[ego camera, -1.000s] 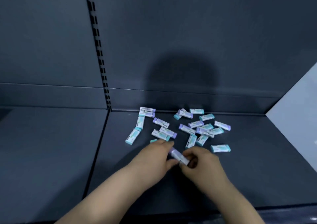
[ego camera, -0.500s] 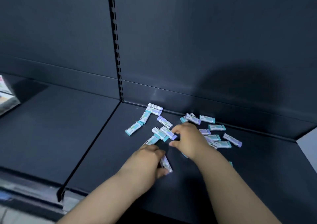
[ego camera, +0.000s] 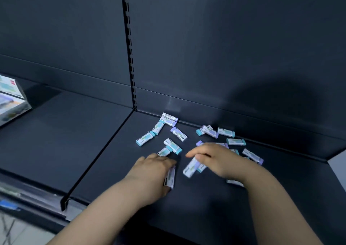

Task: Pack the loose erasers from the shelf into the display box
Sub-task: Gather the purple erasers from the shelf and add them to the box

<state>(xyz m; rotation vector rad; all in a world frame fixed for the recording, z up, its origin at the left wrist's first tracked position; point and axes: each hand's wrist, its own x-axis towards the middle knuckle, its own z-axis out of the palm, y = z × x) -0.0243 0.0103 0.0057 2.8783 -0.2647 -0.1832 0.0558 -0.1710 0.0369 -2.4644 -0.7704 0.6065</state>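
Gathering step in hand. Left hand (ego camera: 152,171) clenched around one purple-ended eraser (ego camera: 170,177); right hand (ego camera: 218,159) pinching two erasers (ego camera: 192,167), motion-blurred. Remaining loose erasers (ego camera: 178,133) scattered on the shelf (ego camera: 206,198) near the back wall. Next: carry the handful well left to the display box (ego camera: 11,100), cut off at frame edge. Box interior hidden; several erasers covered by right forearm.

Both bare forearms are extended from the lower edge of the view, the left toward 1 o'clock, the right toward 11 o'clock. The left hand (ego camera: 151,171) is held palm down, fingers curled around a small white-sleeved, purple-ended eraser (ego camera: 170,177). The right hand (ego camera: 217,158) is held palm down at 3 o'clock of the left; a second white-sleeved eraser (ego camera: 191,167) is pinched under its fingers. Blur is noted on the right hand.
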